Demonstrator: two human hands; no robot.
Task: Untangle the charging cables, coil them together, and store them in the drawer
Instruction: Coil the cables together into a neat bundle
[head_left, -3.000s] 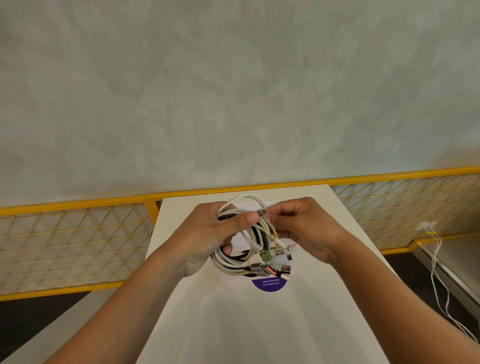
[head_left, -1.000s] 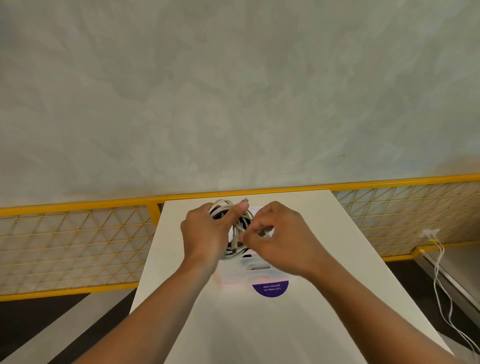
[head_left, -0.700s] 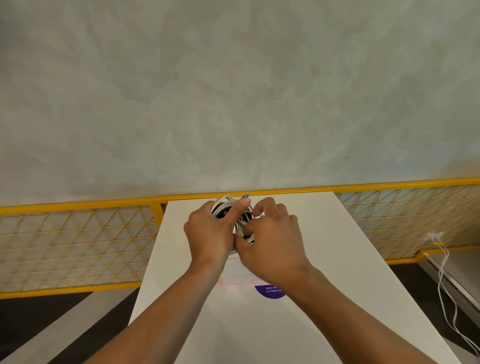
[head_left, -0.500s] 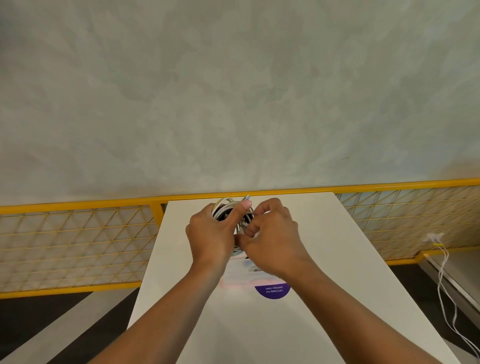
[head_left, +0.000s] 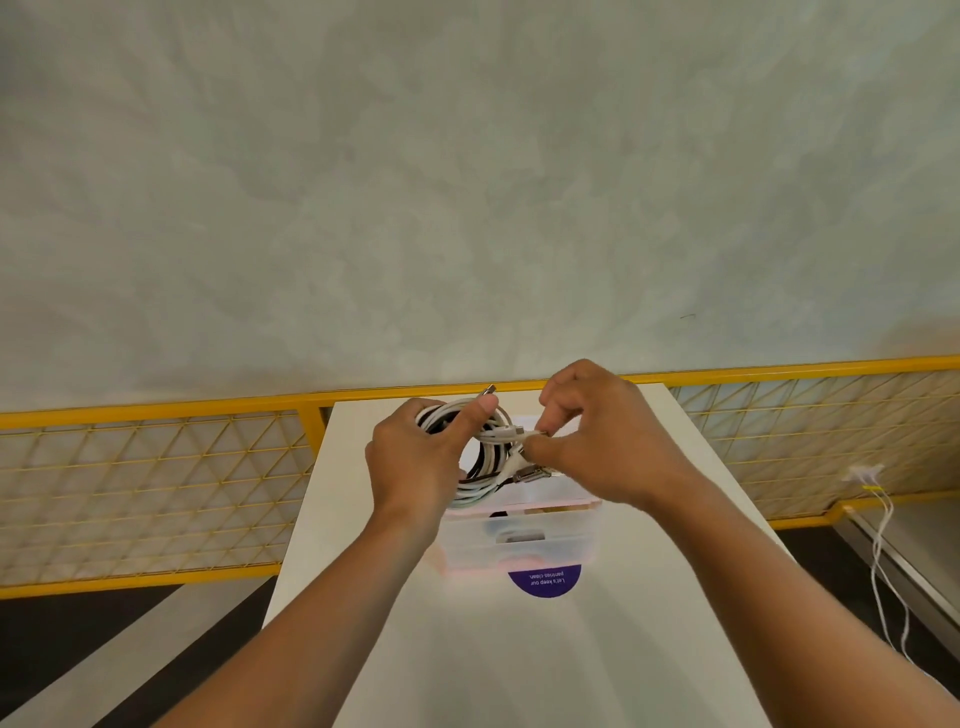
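You held the coil of charging cables (head_left: 487, 461) – white strands wound with black ones – in the air just above the small translucent drawer unit (head_left: 521, 538), not in it. Your left hand (head_left: 415, 462) gripped the loops, thumb pressed across the top strands, with one metal plug tip (head_left: 489, 388) poking up past the thumb. Your right hand (head_left: 597, 447) pinched a white cable end (head_left: 523, 435) between thumb and forefinger at the coil's right side, while a silver connector (head_left: 530, 474) hung just below. The drawer unit had a pink frame – dark shapes showed through its clouded front, too blurred to name. It stood on the white table (head_left: 519, 665), its near edge touching a purple round sticker (head_left: 545, 581). A yellow mesh railing (head_left: 156, 483) ran behind the table, and thin white cables (head_left: 883, 545) dangled at the far right.
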